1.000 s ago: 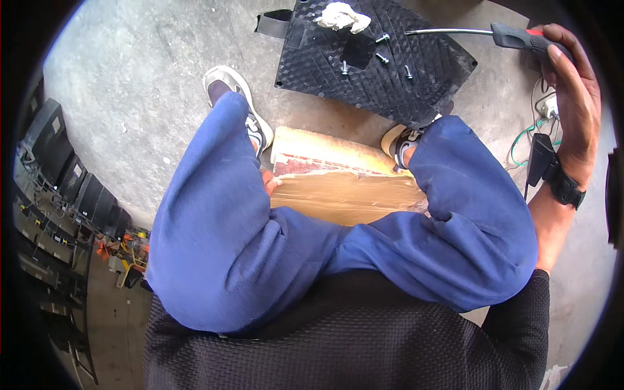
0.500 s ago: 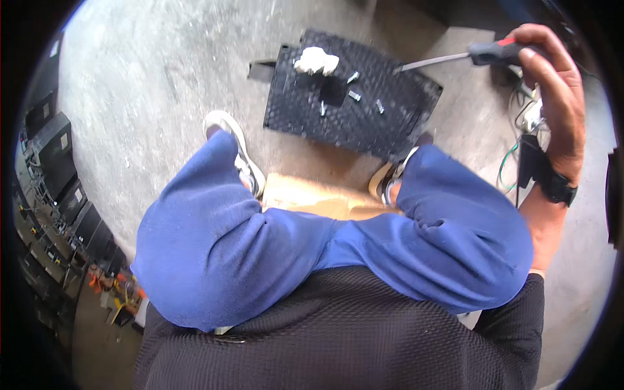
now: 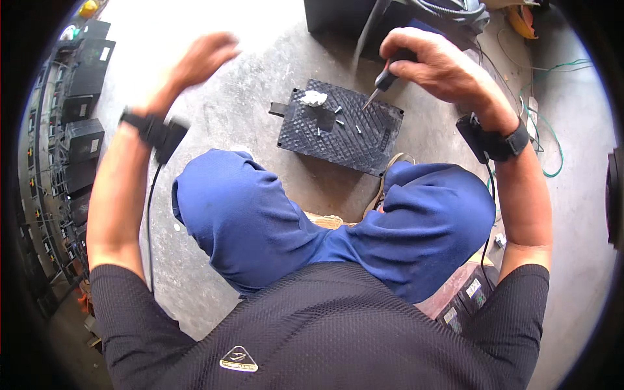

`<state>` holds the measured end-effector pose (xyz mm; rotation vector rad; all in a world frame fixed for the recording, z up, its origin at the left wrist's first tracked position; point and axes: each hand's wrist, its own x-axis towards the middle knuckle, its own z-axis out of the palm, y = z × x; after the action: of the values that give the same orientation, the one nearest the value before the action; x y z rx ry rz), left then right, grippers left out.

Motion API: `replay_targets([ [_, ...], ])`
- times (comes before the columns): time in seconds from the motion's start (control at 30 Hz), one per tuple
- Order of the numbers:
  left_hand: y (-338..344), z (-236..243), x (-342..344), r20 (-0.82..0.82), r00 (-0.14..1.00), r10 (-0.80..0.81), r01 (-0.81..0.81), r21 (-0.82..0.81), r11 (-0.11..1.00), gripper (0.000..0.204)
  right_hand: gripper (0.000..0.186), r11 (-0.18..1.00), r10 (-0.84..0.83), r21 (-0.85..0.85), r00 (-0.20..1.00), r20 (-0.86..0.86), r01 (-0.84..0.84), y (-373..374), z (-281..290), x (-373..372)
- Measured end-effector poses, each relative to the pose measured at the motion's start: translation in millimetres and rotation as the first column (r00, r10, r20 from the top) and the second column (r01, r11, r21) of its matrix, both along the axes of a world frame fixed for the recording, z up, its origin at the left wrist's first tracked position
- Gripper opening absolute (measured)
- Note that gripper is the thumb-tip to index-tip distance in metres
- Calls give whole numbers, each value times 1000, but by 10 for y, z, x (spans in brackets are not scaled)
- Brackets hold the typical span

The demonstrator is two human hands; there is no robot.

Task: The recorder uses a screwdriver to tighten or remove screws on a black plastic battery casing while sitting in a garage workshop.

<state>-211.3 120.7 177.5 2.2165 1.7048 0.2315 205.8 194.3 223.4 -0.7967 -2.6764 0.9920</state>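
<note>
My right hand (image 3: 426,64) grips a screwdriver (image 3: 389,79) by its black and red handle, above a black textured plastic panel (image 3: 351,146). The screwdriver's metal shaft slants down and left over the panel; whether its tip touches I cannot tell. Several small silver screws (image 3: 340,122) lie loose on the panel. At its far left sits a crumpled white lump (image 3: 313,98), next to a dark square opening (image 3: 325,119). Off to the left, my left hand (image 3: 205,60) is raised over the floor, blurred, fingers stretched out, with nothing visible in it.
Dark boxy units (image 3: 86,140) stand along racks at the left. A large black box (image 3: 331,16) and a grey hose (image 3: 455,10) are beyond the panel. Green and dark cables (image 3: 552,146) trail on the concrete floor at right. Boxes (image 3: 471,292) lie near my right elbow.
My left hand has come into view at the left. My right hand has moved left with the screwdriver, whose shaft now points more steeply down. The whole view has shifted.
</note>
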Motion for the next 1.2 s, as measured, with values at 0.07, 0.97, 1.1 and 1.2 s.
replay_targets([
  [0.07, 736, 289, 577, -65, 994, -86, 84, -27, 996, 35, 20, 999, 33, 26, 999, 18, -34, -13, 47, -172],
  [0.97, 645, -349, 1379, -34, 983, -182, 184, 85, 979, 21, 17, 997, -6, -80, 992, 126, 16, -301, -296, -137],
  [1.1, 541, -108, 1525, -106, 982, -158, 161, 13, 987, 22, 20, 996, -55, -70, 991, 123, 64, -294, -329, -34],
  [1.2, 527, -186, 1419, -76, 989, -130, 133, 39, 990, 20, 21, 996, -51, -69, 993, 105, 58, -294, -295, -114],
])
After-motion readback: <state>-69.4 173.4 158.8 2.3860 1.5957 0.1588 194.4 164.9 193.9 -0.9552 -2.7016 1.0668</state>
